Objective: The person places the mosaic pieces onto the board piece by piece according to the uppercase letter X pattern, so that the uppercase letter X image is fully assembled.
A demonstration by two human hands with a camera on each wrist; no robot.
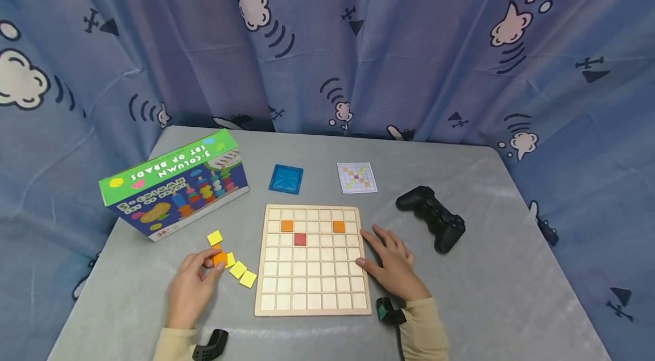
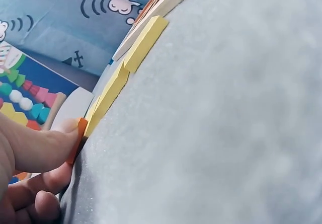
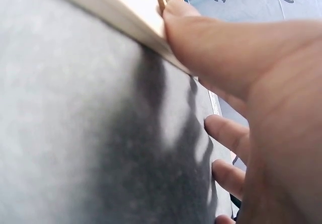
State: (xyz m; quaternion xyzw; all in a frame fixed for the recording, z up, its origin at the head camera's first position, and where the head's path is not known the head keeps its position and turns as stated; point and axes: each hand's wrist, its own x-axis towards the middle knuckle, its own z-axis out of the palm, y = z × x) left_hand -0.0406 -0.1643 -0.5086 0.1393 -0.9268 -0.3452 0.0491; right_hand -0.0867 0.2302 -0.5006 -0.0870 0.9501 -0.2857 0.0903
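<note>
My left hand (image 1: 189,290) pinches an orange square tile (image 1: 220,258) between thumb and fingers, low over the table left of the board. In the left wrist view the orange tile (image 2: 78,138) stands on edge at the thumb tip. Several yellow tiles (image 1: 237,269) lie around it, and another bit of orange shows just behind. The wooden grid board (image 1: 313,312) bears two orange tiles (image 1: 287,226) in its second row and a red tile (image 1: 300,239) in the third. My right hand (image 1: 394,271) rests at the board's right edge, thumb and index fingertip touching the rim, fingers loosely spread.
Behind the board lie a blue square tray (image 1: 286,179) and a small pattern card (image 1: 356,178) with a coloured grid. A black game controller (image 1: 432,218) lies at the right. The bead-set box (image 1: 176,187) stands at the back left, before a blue curtain (image 1: 327,54).
</note>
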